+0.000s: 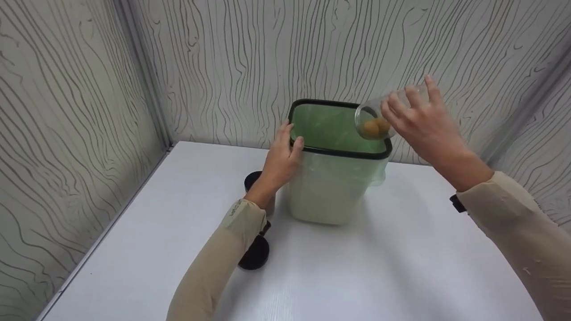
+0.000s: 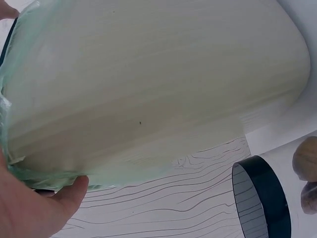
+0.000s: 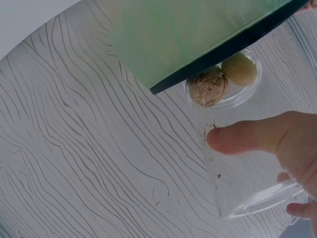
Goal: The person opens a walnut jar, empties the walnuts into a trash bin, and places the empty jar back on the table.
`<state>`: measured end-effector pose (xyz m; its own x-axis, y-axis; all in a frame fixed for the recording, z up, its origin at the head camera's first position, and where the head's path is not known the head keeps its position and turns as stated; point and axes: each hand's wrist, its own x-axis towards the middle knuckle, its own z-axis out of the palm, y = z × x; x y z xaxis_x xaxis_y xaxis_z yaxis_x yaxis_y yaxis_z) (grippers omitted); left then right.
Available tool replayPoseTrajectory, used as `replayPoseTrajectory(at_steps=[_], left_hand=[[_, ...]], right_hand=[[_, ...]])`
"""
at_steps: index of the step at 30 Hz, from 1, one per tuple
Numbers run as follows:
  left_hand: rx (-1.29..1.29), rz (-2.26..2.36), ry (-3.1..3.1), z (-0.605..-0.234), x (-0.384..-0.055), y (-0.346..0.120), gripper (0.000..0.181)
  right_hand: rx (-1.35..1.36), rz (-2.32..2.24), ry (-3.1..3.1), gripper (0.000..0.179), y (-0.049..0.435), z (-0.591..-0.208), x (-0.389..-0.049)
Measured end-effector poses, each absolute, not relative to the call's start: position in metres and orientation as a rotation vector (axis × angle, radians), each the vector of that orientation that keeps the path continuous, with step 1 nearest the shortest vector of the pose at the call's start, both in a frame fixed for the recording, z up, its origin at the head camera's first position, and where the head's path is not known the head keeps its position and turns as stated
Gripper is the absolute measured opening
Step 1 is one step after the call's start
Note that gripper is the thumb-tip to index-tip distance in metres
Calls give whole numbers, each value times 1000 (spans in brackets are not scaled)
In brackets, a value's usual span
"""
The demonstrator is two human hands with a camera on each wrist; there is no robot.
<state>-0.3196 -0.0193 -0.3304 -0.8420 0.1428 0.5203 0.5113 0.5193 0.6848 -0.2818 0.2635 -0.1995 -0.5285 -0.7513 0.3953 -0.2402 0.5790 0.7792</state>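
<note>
A whitish bin point(image 1: 323, 191) stands upright with a green plastic bag point(image 1: 321, 122) lining it and a black rim point(image 1: 339, 152) around its mouth. My left hand point(image 1: 283, 158) grips the rim at the left side, thumb outside it in the left wrist view. Held in my right hand point(image 1: 424, 118), a clear jar point(image 1: 368, 107) tips mouth-down over the bin's right side. Two round brownish balls point(image 1: 374, 128), perhaps walnuts, sit at the jar's mouth. Brown crumbs point(image 3: 212, 130) cling to the jar wall behind my right thumb point(image 3: 242, 136).
Behind my left wrist stands another jar with a black lid point(image 1: 252, 178); round brown pieces point(image 2: 306, 161) show in it. Nearer me, a black disc point(image 1: 256, 253) lies on the white table point(image 1: 357, 276), partly covered by my sleeve. Wood-grain-patterned walls point(image 1: 232, 67) enclose the table.
</note>
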Motion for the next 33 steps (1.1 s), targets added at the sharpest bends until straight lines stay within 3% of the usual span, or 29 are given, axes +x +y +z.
replayPoseTrajectory(at_steps=[15, 22, 33], left_hand=[[-551, -1266, -2375, -328, -319, -16, 60], [-544, -1268, -2378, -327, -318, -14, 59], [-522, -1270, -2389, -328, -319, -14, 60]], right_hand=[[917, -790, -2108, 64, 267, -193, -286], [858, -628, -2248, 80, 273, -190, -289], [791, -446, -2288, 83, 280, -194, -291]])
